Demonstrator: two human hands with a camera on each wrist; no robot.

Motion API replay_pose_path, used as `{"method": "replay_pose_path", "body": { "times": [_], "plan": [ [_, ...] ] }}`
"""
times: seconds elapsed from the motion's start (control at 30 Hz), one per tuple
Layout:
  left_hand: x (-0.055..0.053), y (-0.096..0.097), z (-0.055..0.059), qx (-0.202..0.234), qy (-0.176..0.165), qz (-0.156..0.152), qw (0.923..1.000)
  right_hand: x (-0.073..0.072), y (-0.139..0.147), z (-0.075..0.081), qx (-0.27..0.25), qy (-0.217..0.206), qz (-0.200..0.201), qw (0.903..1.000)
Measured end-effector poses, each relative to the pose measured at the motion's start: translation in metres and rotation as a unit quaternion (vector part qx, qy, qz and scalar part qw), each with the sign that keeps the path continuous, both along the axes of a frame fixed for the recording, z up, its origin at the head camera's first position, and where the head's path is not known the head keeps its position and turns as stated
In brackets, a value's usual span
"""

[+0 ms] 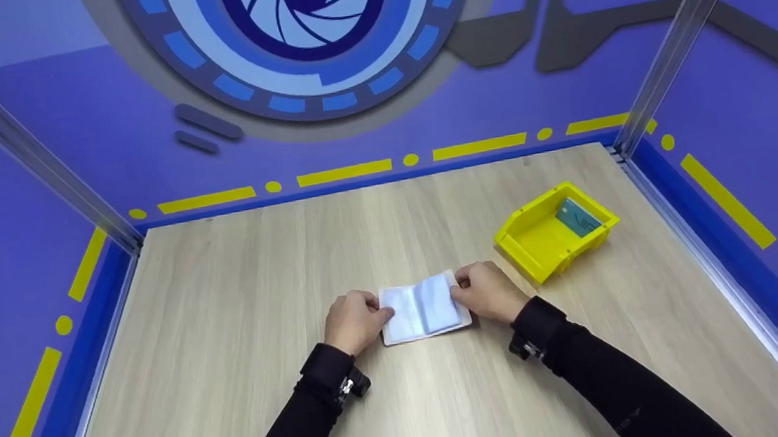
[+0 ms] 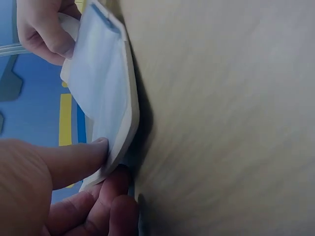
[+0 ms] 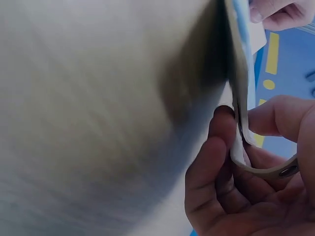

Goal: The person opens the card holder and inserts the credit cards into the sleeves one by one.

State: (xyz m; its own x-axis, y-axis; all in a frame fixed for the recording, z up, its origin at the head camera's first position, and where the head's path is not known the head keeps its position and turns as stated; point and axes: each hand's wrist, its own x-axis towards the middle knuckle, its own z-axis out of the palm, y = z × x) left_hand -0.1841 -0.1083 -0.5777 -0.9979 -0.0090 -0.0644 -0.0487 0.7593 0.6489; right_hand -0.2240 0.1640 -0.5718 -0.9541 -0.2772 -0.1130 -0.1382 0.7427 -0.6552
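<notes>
While the head view gives the open card holder (image 1: 404, 313) from above, the R-wrist cam adds a curved strap (image 3: 263, 172) w/ metal snap (image 3: 288, 170) by the R hand (image 1: 490, 293). Fingers clamped both sides: L hand (image 1: 354, 322) pinches the L edge, thumb atop, R fingers the opp. edge. Holder's long axis runs L–R btwn the fingers, R end slightly farther fwd; spine points away from the person. Just beyond the R fingers: yellow bin (image 1: 542, 242), its card (image 1: 577, 217) seen in head view only.

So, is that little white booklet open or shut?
Open: the booklet is spread, its pale insides showing on both sides of the middle fold. The left hand and right hand hold opposite edges.
</notes>
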Motion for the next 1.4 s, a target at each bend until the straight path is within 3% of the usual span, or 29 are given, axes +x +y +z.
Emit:
{"method": "replay_pose_path", "body": {
  "times": [0.3, 0.53, 0.7, 0.97, 1.2, 1.4],
  "plan": [
    [0.000, 0.004, 0.003, -0.035, 0.007, 0.014, 0.9993, 0.001, 0.002, -0.001, 0.050, 0.013, -0.025, 0.9984],
    [0.002, 0.005, 0.002, -0.031, -0.003, 0.017, 0.9994, -0.002, 0.001, 0.015, 0.078, 0.050, -0.042, 0.9948],
    [0.002, 0.004, 0.004, -0.022, 0.007, 0.014, 0.9996, -0.007, -0.006, 0.028, 0.064, 0.093, -0.008, 0.9935],
    [0.003, 0.003, 0.008, -0.014, -0.002, 0.006, 0.9999, -0.020, -0.016, 0.028, 0.112, 0.069, 0.073, 0.9886],
    [0.003, 0.000, 0.008, 0.004, -0.009, -0.008, 0.9999, -0.029, -0.015, 0.015, 0.133, 0.031, 0.074, 0.9878],
    [0.003, -0.003, 0.007, 0.005, -0.012, -0.008, 0.9999, -0.031, -0.016, 0.009, 0.131, 0.035, 0.084, 0.9872]
  ]
}}
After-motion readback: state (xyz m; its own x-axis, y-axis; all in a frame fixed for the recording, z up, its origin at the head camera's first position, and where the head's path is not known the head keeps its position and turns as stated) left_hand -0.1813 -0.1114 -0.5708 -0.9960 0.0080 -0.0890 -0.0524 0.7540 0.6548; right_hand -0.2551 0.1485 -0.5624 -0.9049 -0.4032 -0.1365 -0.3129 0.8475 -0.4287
